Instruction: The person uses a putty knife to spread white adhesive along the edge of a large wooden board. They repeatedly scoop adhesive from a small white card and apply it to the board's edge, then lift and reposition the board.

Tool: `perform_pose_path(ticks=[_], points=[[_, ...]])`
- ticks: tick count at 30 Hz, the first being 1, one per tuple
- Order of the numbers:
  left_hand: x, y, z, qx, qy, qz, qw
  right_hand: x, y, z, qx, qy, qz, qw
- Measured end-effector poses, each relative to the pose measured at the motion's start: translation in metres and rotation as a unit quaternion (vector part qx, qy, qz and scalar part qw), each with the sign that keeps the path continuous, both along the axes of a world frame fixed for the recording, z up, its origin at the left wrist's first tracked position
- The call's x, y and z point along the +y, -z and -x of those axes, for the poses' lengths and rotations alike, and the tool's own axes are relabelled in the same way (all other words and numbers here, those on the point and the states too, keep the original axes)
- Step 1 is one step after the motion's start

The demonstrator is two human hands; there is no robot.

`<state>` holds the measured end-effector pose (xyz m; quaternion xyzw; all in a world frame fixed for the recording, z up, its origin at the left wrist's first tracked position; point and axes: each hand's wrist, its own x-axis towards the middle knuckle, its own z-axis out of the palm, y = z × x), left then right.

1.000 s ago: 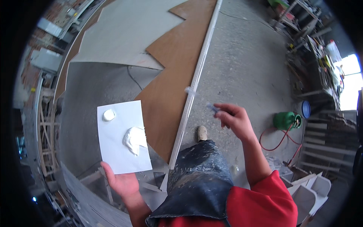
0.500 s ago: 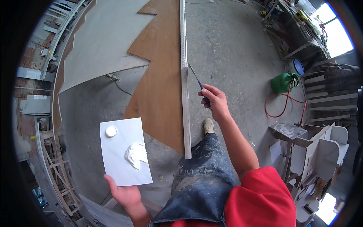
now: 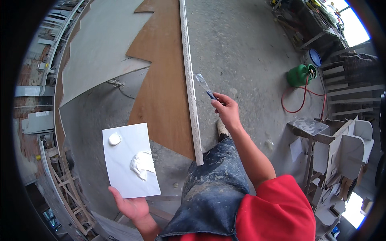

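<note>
My left hand [image 3: 130, 205] is closed on the lower edge of a white rectangular board [image 3: 124, 162]. On that board sit a mound of white paste [image 3: 140, 165] and a small round white lump [image 3: 114, 139]. In my right hand [image 3: 226, 111] is a putty knife [image 3: 202, 82] with a blue handle, its broad blade pointing up and left. The blade's tip is at or very close to the pale long edge [image 3: 188, 74] of a brown wooden panel [image 3: 163, 80]; contact is unclear. Zigzag cuts form the panel's left side.
A large pale panel [image 3: 104, 44] with a jagged outline lies to the left. At the right stand a green gas cylinder [image 3: 298, 75] with a red hose [image 3: 298, 111], a bucket [image 3: 313, 58], and stacked white cut pieces [image 3: 348, 162]. My shoe [image 3: 222, 127] rests on the concrete floor [image 3: 237, 44].
The putty knife has turned from edge-on to show its flat blade, and its tip is lower along the panel's edge. The view has shifted slightly. My left hand still holds the board.
</note>
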<state>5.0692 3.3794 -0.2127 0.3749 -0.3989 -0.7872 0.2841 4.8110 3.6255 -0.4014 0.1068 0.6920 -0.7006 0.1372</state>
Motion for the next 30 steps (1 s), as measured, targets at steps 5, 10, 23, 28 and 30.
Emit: perform_pose_path(ticks=[5,10,23,28,30], points=[[-0.001,0.0,0.005,0.006,0.024,-0.004,1.0,0.029,-0.026,-0.025,-0.068,0.025,0.133,0.988],[0.003,0.004,0.014,0.0,0.051,-0.018,0.999,0.052,-0.029,-0.06,-0.127,-0.037,0.216,0.967],[0.011,0.008,0.019,-0.032,0.061,0.028,0.997,0.022,0.001,-0.079,-0.083,-0.009,0.15,0.985],[0.016,0.008,0.017,-0.042,0.051,0.018,0.998,0.027,0.016,-0.11,-0.071,0.021,0.105,0.992],[0.016,0.01,0.017,-0.043,0.066,0.018,0.997,0.03,0.025,-0.119,-0.071,0.051,0.097,0.991]])
